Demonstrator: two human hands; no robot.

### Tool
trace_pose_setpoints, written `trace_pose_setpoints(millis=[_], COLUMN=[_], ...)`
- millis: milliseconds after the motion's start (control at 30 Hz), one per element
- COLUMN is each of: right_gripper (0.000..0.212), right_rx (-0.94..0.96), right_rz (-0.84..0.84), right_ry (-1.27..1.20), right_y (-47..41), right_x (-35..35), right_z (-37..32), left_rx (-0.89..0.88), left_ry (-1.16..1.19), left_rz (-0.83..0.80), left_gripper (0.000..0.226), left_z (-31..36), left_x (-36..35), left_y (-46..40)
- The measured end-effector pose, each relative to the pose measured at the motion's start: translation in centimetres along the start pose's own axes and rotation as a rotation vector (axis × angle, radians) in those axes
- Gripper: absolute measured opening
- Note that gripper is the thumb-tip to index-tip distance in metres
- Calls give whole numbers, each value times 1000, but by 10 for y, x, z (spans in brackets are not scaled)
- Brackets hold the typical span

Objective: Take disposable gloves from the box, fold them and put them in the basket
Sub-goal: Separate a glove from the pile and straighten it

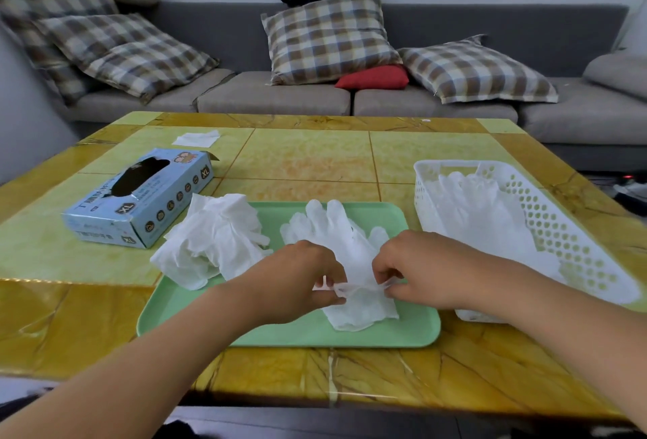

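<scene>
both hands (360, 274) pinching thin translucent glove (345, 246), smooth green tray (392, 333)

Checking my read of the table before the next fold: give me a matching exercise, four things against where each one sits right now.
Things:
1. glove box
2. loose glove pile
3. flat glove
4. folded gloves

Places:
A. inside the white basket
B. spread on the green tray, cuff pinched by the left hand and right hand
C. on the table, left of the tray
D. overlapping the tray's left edge

Pairs: 1-C, 2-D, 3-B, 4-A
</scene>
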State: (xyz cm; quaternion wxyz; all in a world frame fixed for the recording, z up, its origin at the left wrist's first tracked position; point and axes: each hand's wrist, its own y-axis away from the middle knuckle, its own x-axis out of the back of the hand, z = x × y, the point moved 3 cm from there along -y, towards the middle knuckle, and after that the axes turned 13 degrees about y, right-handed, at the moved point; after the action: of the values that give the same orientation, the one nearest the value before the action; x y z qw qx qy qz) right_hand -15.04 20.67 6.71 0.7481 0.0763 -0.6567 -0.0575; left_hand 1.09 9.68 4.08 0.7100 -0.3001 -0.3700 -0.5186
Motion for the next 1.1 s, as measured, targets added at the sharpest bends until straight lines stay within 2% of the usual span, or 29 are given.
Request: trace_pose_setpoints(millis=[100, 200, 367, 400, 500, 600, 700, 733, 800, 867, 967, 1100], right_gripper=[14, 8, 40, 39, 13, 6, 14, 13, 15, 11, 8, 50], right_rx=[6, 31, 27, 28, 57, 68, 43, 20, -11, -15, -3, 37], right_rz=[-52, -109, -155, -156, -96, -46, -4, 33, 112, 140, 100, 55], right_ry=[121, 112, 104, 123, 179, 167, -158, -324, -660, -990, -1441, -1630], right_y=[3, 3, 5, 4, -1, -2, -3, -3, -3, -2, 4, 14], right_x=[-5, -4, -5, -6, -11, -13, 5, 16, 40, 59, 73, 72], right_z=[-7, -12, -14, -16, -23, -23, -16, -12, -2, 6, 14, 13], left_rx=[-6, 0, 40, 52, 37, 39, -4, -51, -147, -149, -36, 64], left_ry=[-25, -43, -111, -143, -217, -233, -132, -70, 93, 409, 983, 1232], left_rz=[-82, -110, -120, -120, -106, -68, 28, 87, 276, 466, 543, 636], left_gripper=[21, 26, 43, 43, 40, 52, 67, 66, 47, 24, 10, 15], left_z=[2, 5, 17, 19, 23, 24, 24, 27, 36, 48, 63, 73], left_x=[-10, -10, -14, -15, -18, -22, -14, -7, 14, 39, 66, 75], left_y=[2, 4, 5, 4, 1, 2, -1, -2, -3, -2, -5, -12])
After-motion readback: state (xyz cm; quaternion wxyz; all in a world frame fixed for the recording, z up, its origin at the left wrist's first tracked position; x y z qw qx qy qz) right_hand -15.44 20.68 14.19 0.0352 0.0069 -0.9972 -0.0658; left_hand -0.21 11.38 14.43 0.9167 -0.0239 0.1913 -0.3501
